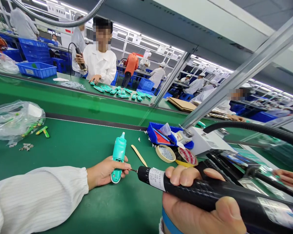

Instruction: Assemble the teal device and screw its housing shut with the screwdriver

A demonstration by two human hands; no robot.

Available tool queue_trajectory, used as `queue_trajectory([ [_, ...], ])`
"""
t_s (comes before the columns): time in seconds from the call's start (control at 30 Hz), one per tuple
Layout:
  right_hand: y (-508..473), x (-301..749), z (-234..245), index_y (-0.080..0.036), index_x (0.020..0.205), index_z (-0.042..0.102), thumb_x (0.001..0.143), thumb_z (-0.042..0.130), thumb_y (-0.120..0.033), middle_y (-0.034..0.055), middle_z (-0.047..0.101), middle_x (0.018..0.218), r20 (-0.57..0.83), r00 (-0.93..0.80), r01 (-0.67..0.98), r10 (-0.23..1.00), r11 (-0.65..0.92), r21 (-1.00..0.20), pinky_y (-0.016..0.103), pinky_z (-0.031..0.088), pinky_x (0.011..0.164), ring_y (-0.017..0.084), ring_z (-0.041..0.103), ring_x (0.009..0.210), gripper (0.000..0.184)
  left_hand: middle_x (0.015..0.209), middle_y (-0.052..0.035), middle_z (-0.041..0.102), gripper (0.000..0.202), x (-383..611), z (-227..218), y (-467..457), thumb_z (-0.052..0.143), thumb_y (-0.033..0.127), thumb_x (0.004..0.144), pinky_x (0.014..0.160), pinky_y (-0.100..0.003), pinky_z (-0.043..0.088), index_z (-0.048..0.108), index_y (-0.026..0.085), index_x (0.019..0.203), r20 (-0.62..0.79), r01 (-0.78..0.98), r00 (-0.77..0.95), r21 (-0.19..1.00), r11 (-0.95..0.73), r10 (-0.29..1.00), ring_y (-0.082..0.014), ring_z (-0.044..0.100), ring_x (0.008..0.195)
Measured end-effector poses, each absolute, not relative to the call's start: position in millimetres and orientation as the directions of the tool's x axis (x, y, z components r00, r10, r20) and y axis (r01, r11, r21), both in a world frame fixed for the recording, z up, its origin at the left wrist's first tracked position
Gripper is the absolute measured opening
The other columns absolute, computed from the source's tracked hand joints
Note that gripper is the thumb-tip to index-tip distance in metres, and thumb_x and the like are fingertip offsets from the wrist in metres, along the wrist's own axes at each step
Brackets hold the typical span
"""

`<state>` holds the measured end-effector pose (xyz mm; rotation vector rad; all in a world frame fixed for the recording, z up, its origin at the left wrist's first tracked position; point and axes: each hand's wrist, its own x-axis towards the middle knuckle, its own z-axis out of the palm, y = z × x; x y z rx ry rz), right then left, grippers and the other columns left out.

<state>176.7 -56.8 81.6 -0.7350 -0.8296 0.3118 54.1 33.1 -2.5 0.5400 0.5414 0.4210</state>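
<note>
My left hand point(104, 171) is wrapped round the lower part of a teal plastic device point(118, 152) that lies on the green table mat. My right hand point(197, 208) grips a black electric screwdriver point(210, 191), held almost level. Its bit tip touches the side of the teal device near my left fingers. A black cable point(258, 130) runs from the screwdriver up to the right.
A clear bag of parts point(14, 118) lies at the left. A wooden stick point(139, 155), tape rolls point(165, 153) and a blue tray point(158, 134) sit behind the device. A conveyor belt point(75, 104) runs across; a person in white works opposite among several teal devices point(122, 92). Another person's hand point(289, 178) shows at the right edge.
</note>
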Motion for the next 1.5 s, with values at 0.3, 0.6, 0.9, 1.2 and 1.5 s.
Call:
queue_trajectory([
  [0.3, -55, 176, 82, -0.025, 0.08, 0.057, 0.062, 0.054, -0.045, -0.0053, 0.049, 0.047, 0.556, 0.648, 0.011, 0.521, 0.723, -0.69, 0.027, 0.038, 0.042, 0.012, 0.041, 0.039, 0.027, 0.065, -0.0031, 0.059, 0.031, 53, -4, 34, 0.073, 0.01, 0.059, 0.051, -0.016, 0.042, 0.051, 0.013, 0.081, -0.372, -0.216, 0.788, 0.577, 0.787, 0.49, -0.0079, 0.055, 0.055],
  [0.6, -56, 173, 85, -0.024, 0.077, 0.057, 0.061, 0.056, -0.045, -0.0052, 0.049, 0.046, 0.499, 0.699, -0.011, 0.512, 0.705, -0.709, 0.028, 0.039, 0.042, 0.013, 0.04, 0.04, 0.026, 0.075, -0.0051, 0.06, 0.029, 54, -2, 33, 0.073, 0.026, 0.064, 0.049, -0.017, 0.04, 0.052, 0.012, 0.078, -0.385, -0.192, 0.787, 0.59, 0.784, 0.482, -0.0053, 0.051, 0.05],
  [0.9, -47, 160, 78, -0.023, 0.082, 0.057, 0.066, 0.053, -0.042, -0.0052, 0.051, 0.049, 0.576, 0.6, -0.041, 0.555, 0.74, -0.671, 0.027, 0.039, 0.043, 0.012, 0.044, 0.04, 0.025, 0.052, 0.0042, 0.045, 0.052, 56, -6, 35, 0.046, 0.066, 0.072, 0.037, -0.017, 0.029, 0.051, 0.015, 0.08, -0.395, -0.129, 0.83, 0.55, 0.825, 0.393, -0.0058, 0.038, 0.039],
  [1.2, -32, 151, 73, -0.024, 0.081, 0.056, 0.065, 0.054, -0.04, -0.0057, 0.051, 0.048, 0.565, 0.597, -0.039, 0.57, 0.724, -0.689, 0.027, 0.04, 0.043, 0.012, 0.044, 0.04, 0.023, 0.046, 0.0048, 0.043, 0.05, 57, -2, 34, 0.045, 0.066, 0.072, 0.035, -0.017, 0.027, 0.045, 0.016, 0.068, -0.413, -0.103, 0.827, 0.557, 0.824, 0.382, -0.0063, 0.037, 0.038],
  [1.5, -28, 149, 69, -0.022, 0.071, 0.053, 0.067, 0.054, -0.037, -0.006, 0.051, 0.049, 0.594, 0.546, -0.033, 0.591, 0.724, -0.689, 0.026, 0.039, 0.04, 0.012, 0.045, 0.039, 0.015, 0.048, 0.0044, 0.043, 0.05, 59, -6, 34, 0.046, 0.066, 0.071, 0.037, -0.017, 0.028, 0.045, 0.016, 0.069, -0.408, -0.102, 0.818, 0.59, 0.801, 0.405, -0.0058, 0.036, 0.04],
])
